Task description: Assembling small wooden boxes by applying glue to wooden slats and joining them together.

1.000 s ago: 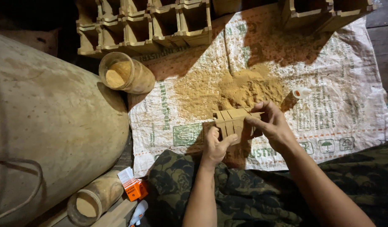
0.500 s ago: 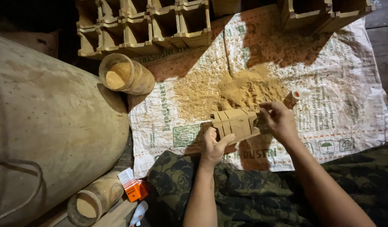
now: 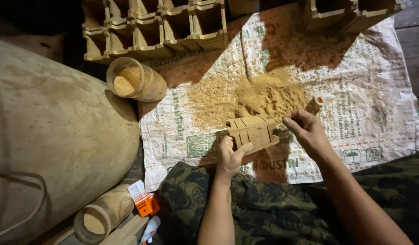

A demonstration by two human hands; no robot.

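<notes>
The small wooden piece (image 3: 252,132) is now being held lower and flatter than a second ago, when it was being gripped from above by both hands; the right hand (image 3: 309,131) has since been drawn off to its right side and is no longer touching it. The piece is being shown as a short block of several pale brown slats joined side by side, with notched ends, dusted with sawdust. It is being held just above the near edge of the sawdust pile (image 3: 259,97), over the woven sack (image 3: 354,113).

The left hand (image 3: 230,156) is being kept closed around the piece's near left corner, thumb on top. The right hand is being held loosely curled just beside the piece, fingertips pinched together; whether anything small is being pinched cannot be told.

The sack is being used as a mat on the floor, white with green print. A small white cap (image 3: 325,98) is lying on it right of the pile. Open wooden boxes (image 3: 173,27) are being kept in rows at the far side. A jar of sawdust (image 3: 134,81) is lying to the left, beside a large pale sack (image 3: 50,136). Camouflage trousers (image 3: 264,208) are being seen near.
</notes>
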